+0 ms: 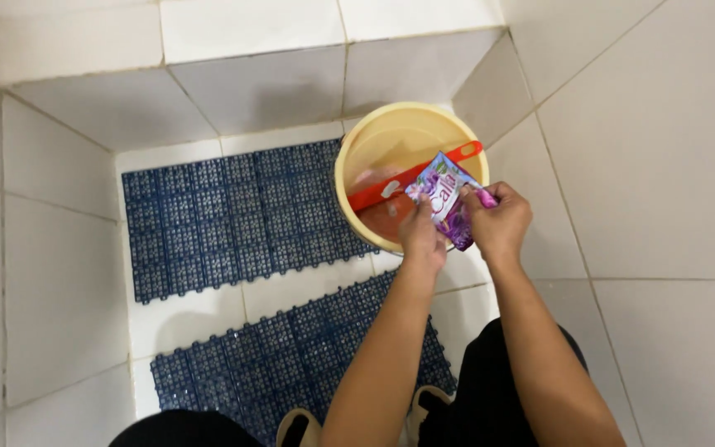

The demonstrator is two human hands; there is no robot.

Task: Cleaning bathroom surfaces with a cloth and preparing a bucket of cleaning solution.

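Purple sachet [444,203] pinched by both hands over bucket rim [349,215].

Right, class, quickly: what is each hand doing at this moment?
Left hand: closed, pinching the small purple plastic sachet over the round yellow plastic bucket.
Right hand: closed, gripping the same sachet's upper corner.

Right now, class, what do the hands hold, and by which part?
Both hands, left hand and right hand, hold a purple sachet: fingers pinch its top edge, over the yellow bucket.
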